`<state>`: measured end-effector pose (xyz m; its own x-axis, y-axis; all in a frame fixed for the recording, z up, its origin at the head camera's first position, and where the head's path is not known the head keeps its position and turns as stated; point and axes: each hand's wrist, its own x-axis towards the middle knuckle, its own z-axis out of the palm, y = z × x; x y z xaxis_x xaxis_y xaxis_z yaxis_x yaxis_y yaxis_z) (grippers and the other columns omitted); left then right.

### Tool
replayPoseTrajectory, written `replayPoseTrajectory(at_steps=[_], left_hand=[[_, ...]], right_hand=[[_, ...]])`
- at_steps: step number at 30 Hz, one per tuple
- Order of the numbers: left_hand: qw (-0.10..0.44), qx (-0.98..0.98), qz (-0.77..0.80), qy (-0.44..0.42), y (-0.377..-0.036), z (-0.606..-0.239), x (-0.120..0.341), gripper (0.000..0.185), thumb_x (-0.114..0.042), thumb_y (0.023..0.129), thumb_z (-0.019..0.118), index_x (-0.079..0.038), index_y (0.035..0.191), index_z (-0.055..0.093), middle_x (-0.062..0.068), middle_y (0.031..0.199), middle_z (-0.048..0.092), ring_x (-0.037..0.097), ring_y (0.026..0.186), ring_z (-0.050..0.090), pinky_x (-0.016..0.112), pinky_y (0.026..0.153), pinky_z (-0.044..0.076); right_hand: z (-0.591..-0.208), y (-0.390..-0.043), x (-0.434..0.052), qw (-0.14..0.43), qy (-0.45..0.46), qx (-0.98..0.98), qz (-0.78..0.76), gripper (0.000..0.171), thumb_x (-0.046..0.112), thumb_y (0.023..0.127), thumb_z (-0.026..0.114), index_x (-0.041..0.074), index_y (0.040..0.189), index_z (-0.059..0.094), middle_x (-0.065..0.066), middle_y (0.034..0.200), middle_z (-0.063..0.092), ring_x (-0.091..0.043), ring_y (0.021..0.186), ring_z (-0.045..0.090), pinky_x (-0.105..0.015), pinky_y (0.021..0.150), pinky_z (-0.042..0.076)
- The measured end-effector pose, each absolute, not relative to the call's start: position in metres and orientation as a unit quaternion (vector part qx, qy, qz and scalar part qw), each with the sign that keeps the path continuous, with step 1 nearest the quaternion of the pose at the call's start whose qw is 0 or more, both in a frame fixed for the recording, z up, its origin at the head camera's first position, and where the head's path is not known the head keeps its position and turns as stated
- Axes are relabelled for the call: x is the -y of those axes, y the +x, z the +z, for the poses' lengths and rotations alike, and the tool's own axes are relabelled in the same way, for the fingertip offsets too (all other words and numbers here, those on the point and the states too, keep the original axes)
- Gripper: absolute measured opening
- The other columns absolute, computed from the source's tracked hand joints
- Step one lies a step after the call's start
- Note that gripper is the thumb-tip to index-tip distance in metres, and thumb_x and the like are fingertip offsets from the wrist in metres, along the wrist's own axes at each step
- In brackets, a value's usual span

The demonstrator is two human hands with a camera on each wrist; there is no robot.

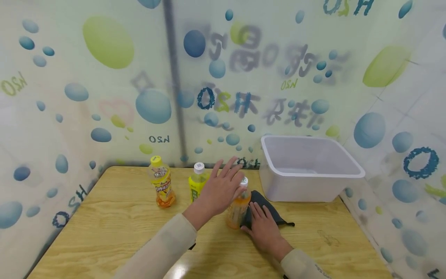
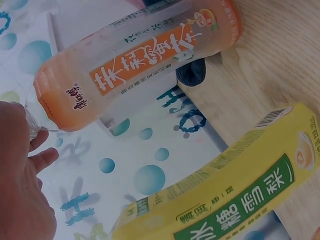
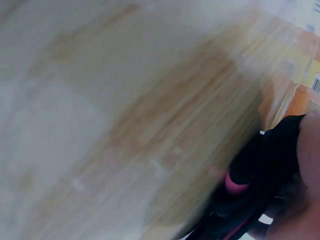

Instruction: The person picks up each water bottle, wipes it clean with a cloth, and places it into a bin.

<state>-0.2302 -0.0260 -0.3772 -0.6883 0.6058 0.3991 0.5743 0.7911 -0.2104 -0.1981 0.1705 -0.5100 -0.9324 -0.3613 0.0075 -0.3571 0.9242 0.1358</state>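
The left hand (image 1: 223,186) is over the upper part of an orange bottle (image 1: 237,212), its fingers spread and reaching upward and away; the thumb lies by the neck, just under the white cap (image 1: 245,181), but the palm blocks so much that I cannot tell whether the cap is gripped. The right hand (image 1: 266,230) rests on a dark cloth pouch (image 1: 277,217) with fairly straight fingers, the thumb pointing toward the bottle's base. That bottle stands just left of the right fingers, below the left ones. To the left of the left fingers stand a yellow bottle (image 1: 196,186), nearby, and a yellow-capped bottle (image 1: 163,188), farther off. Beyond the right fingertips sits a white tub (image 1: 299,188) on the wooden table (image 1: 313,248).
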Motion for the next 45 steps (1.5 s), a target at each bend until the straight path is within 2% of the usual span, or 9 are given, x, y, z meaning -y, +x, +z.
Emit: replayPoseTrajectory(at_steps=[7, 13, 26, 29, 36, 45], left_hand=[[0.233, 0.917, 0.029, -0.323, -0.231, -0.379, 0.027, 0.045, -0.049, 0.103, 0.036, -0.02, 0.135, 0.046, 0.0, 0.152, 0.042, 0.024, 0.153, 0.014, 0.05, 0.122, 0.015], [0.234, 0.917, 0.025, -0.323, -0.231, -0.378, 0.027, 0.045, -0.048, 0.103, 0.038, -0.02, 0.137, 0.047, 0.0, 0.153, 0.041, 0.024, 0.153, 0.012, 0.05, 0.122, 0.015], [0.232, 0.918, 0.025, -0.32, -0.231, -0.377, 0.027, 0.042, -0.048, 0.103, 0.037, -0.021, 0.132, 0.049, 0.0, 0.153, 0.042, 0.023, 0.153, 0.013, 0.05, 0.122, 0.015], [0.23, 0.919, 0.026, -0.318, -0.231, -0.377, 0.027, 0.041, -0.049, 0.103, 0.038, -0.022, 0.132, 0.049, -0.001, 0.153, 0.042, 0.024, 0.153, 0.012, 0.05, 0.122, 0.015], [0.215, 0.923, 0.01, -0.319, -0.231, -0.377, 0.028, 0.043, -0.049, 0.103, 0.036, -0.022, 0.134, 0.047, -0.001, 0.154, 0.04, 0.024, 0.154, 0.009, 0.051, 0.122, 0.013], [0.217, 0.921, -0.005, -0.323, -0.232, -0.379, 0.028, 0.043, -0.048, 0.103, 0.038, -0.022, 0.135, 0.046, 0.0, 0.154, 0.041, 0.024, 0.153, 0.012, 0.052, 0.122, 0.014]], right_hand=[[-0.495, -0.195, -0.169, 0.03, 0.176, 0.983, -0.043, 0.069, 0.055, 0.099, 0.039, 0.0, 0.14, 0.05, -0.01, 0.152, 0.045, -0.025, 0.143, 0.039, -0.047, 0.118, 0.028], [-0.459, -0.193, -0.169, 0.088, 0.171, 0.981, -0.028, 0.067, 0.05, 0.099, 0.044, -0.003, 0.138, 0.051, -0.013, 0.148, 0.049, -0.026, 0.14, 0.043, -0.047, 0.115, 0.033], [-0.4, -0.194, -0.164, 0.192, 0.192, 0.962, -0.007, 0.063, 0.044, 0.098, 0.051, -0.001, 0.141, 0.048, -0.012, 0.146, 0.051, -0.026, 0.138, 0.045, -0.044, 0.114, 0.035], [-0.393, -0.193, -0.16, 0.192, 0.197, 0.961, -0.01, 0.065, 0.045, 0.098, 0.05, -0.001, 0.144, 0.044, -0.013, 0.149, 0.047, -0.027, 0.141, 0.042, -0.045, 0.115, 0.034], [-0.396, -0.192, -0.154, 0.146, 0.178, 0.973, -0.005, 0.073, 0.048, 0.1, 0.045, -0.003, 0.15, 0.031, -0.019, 0.157, 0.033, -0.03, 0.147, 0.031, -0.047, 0.118, 0.03], [-0.418, -0.191, -0.161, 0.149, 0.166, 0.975, 0.018, 0.075, 0.048, 0.098, 0.047, -0.006, 0.148, 0.033, -0.021, 0.156, 0.034, -0.032, 0.146, 0.031, -0.046, 0.119, 0.028]])
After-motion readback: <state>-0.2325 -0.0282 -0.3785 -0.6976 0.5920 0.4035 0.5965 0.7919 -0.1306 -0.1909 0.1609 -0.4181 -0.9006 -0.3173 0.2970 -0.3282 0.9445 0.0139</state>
